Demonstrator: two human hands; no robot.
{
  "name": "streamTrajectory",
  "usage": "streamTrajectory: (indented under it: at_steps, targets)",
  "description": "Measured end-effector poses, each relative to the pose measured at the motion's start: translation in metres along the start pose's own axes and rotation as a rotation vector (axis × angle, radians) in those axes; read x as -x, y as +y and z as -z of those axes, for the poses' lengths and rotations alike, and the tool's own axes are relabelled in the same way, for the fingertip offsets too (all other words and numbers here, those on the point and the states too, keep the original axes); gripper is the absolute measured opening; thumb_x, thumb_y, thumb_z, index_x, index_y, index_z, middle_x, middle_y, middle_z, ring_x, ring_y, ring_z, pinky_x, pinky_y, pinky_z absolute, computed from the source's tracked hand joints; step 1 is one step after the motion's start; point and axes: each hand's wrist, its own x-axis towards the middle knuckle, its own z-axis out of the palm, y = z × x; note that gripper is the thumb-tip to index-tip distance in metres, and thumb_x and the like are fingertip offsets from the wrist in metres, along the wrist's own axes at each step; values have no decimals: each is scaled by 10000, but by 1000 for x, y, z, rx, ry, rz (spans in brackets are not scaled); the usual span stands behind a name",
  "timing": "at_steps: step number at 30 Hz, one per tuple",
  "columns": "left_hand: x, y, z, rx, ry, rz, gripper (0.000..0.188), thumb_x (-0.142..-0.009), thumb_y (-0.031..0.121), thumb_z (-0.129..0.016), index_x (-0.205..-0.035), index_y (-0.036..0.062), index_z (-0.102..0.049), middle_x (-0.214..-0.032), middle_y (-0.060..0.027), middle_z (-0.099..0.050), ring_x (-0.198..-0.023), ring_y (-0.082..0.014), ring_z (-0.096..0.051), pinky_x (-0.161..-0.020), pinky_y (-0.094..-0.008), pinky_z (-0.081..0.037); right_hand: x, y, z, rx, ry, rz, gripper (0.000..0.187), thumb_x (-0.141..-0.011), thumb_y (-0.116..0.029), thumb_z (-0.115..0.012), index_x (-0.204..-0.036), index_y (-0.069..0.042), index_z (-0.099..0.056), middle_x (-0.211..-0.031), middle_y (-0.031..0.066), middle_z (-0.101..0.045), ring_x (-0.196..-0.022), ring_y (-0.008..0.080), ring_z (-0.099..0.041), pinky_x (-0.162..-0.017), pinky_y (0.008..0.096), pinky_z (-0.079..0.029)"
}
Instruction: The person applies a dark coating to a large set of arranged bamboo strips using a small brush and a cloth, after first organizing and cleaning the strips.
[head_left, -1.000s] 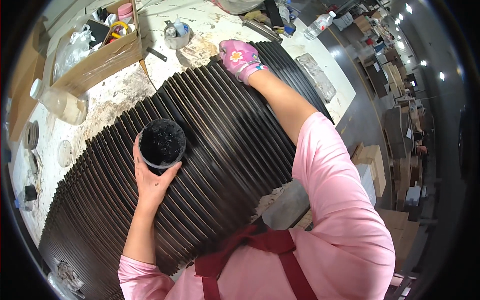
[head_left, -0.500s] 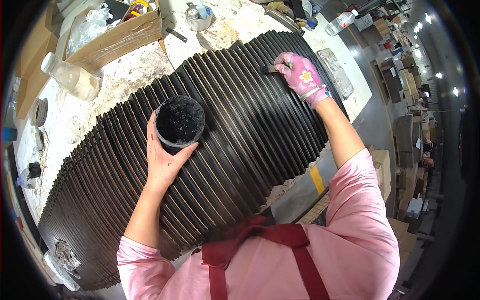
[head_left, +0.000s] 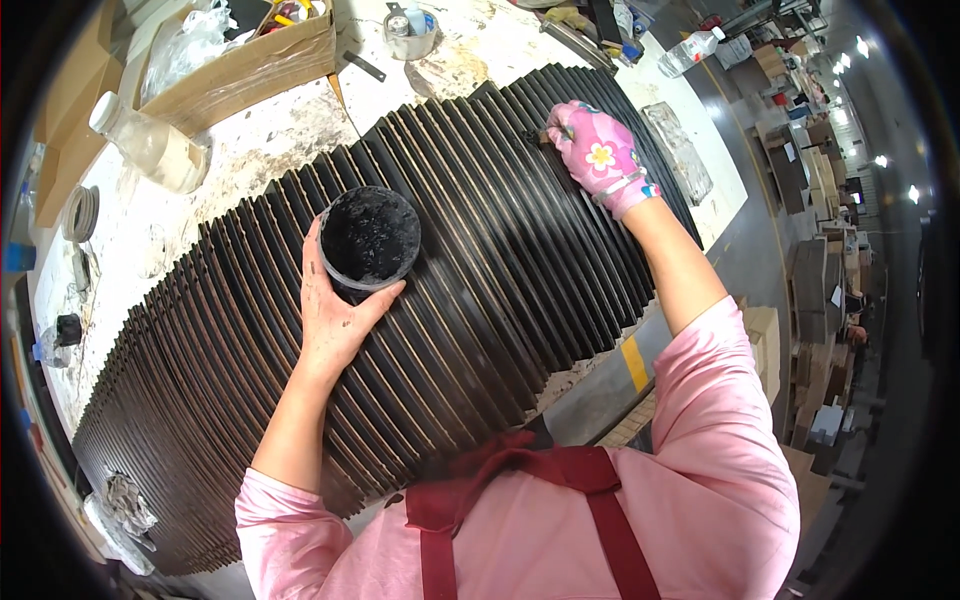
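My bare left hand [head_left: 338, 318] is wrapped round a round tub of black paint [head_left: 370, 238], held above dark ribbed strips [head_left: 430, 330] that lie side by side across the table. Black smears coat the tub's inner wall. Farther right, my right hand [head_left: 598, 155], in a pink flowered glove, pinches a small brush [head_left: 544, 137] with a brownish handle. Its dark tip is down at the strips near their far end and blends with them. Most of the handle is hidden by the glove.
Past the strips, the stained white table [head_left: 300, 125] carries a cardboard box [head_left: 255, 75], a clear bottle [head_left: 150, 145], a small cup [head_left: 410, 40] and a flat dark bar [head_left: 364, 66]. A plastic bottle [head_left: 690, 52] and a grey wrapped block [head_left: 678, 150] stand at the right.
My right hand has shifted slightly left with the brush, its wrist turning so less of the brush shows. My left hand and the tub have moved a little to the right.
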Motion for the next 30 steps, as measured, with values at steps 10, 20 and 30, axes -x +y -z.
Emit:
streamTrajectory:
  at_steps: [10, 20, 30]
  targets:
    - [0, 2, 0, -34, -12, 8, 996, -634, 313, -811, -1405, -4, -266, -1366, -190, -376, -1279, -311, -402, -1093, -404, -310, 20, 5, -2, -43, 14, -40, 111, -854, -183, -575, -843, -77, -607, -864, 140, -620, -839, 346, -606, -719, 418, -481]
    - [1, 0, -1, -41, 0, 8, 999, -633, 307, -811, -1401, -22, -264, -1367, -199, -379, -1282, -318, -398, -1094, -403, -304, 15, 1, -7, -72, 59, -3, 104, -849, -181, -566, -828, -87, -605, -826, 121, -617, -813, 340, -608, -683, 412, -480]
    - [-1, -1, 0, -9, -15, 7, 987, -628, 285, -816, -1396, -13, -273, -1352, -194, -391, -1273, -312, -410, -1089, -402, -318, -12, -9, -13, 53, 62, 15, 83, -851, -158, -553, -855, -82, -586, -889, 123, -606, -848, 337, -604, -713, 422, -483]
